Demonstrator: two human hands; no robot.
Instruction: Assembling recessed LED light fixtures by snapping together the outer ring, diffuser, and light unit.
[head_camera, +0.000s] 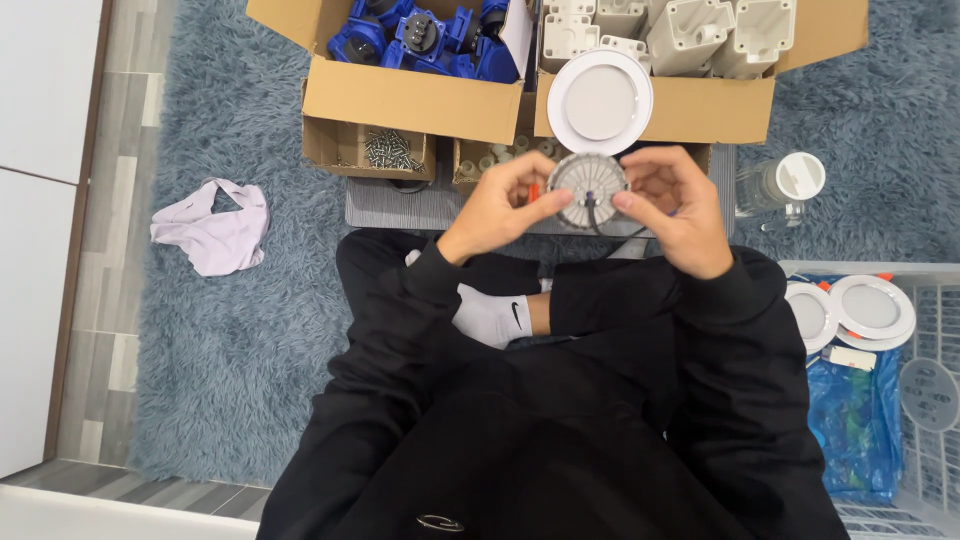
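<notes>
A round grey finned lamp body (588, 190) with dark wires hanging from its middle is held between both my hands in front of my crossed legs. My left hand (500, 208) pinches its left edge, with a small orange piece showing near the fingers. My right hand (675, 210) grips its right edge. A white round lamp cover (600, 102) leans against the cardboard box just beyond the lamp body.
An open cardboard box (410, 100) holds blue plug parts on the left and white plastic housings (700, 35) on the right. Small boxes of screws (392, 150) sit below it. A clear bottle (785, 185) lies right; a white basket (900, 330) holds finished lamps. A pale cloth (215, 230) lies left.
</notes>
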